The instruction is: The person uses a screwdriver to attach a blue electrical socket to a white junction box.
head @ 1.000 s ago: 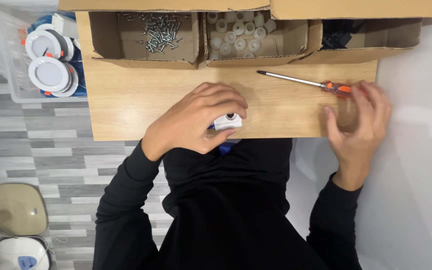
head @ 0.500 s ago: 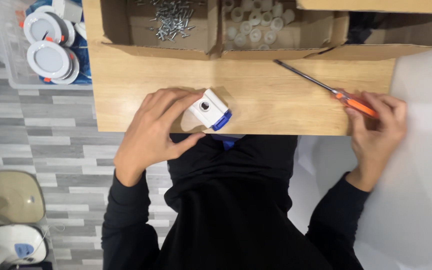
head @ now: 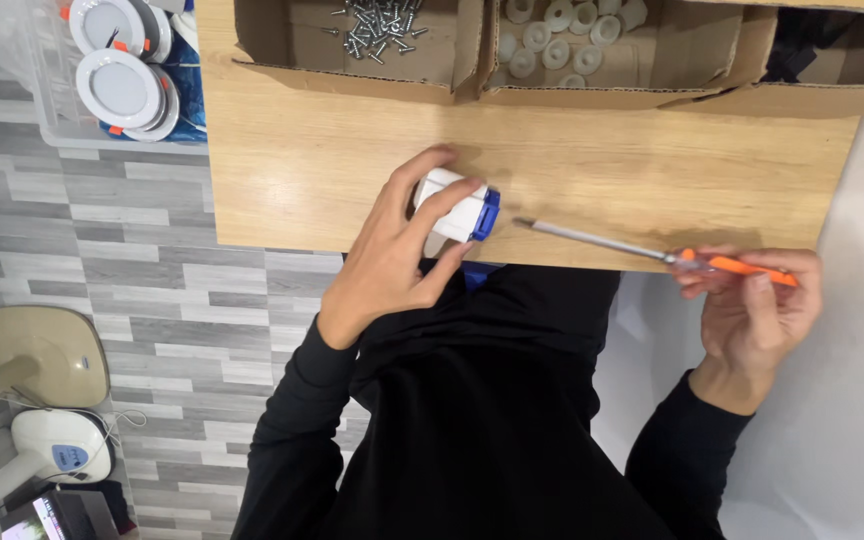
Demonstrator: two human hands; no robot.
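My left hand (head: 392, 255) grips a small white part with a blue end (head: 457, 205), held on its side over the front edge of the wooden table (head: 282, 180). My right hand (head: 757, 305) holds a screwdriver (head: 652, 252) by its orange handle, off the table's front right corner. The metal shaft points left toward the white part, and its tip lies a short way from the blue end without touching it.
Along the table's back edge stand open cardboard boxes: one with loose screws (head: 377, 22), one with white round pieces (head: 562, 35), one with dark contents (head: 802, 40). A clear bin of round white lamps (head: 117, 75) sits left. A fan base (head: 37, 355) stands on the tiled floor.
My left hand has lifted and turned the white part onto its side. My right hand picked the screwdriver up from the table and swung its tip toward the blue end.
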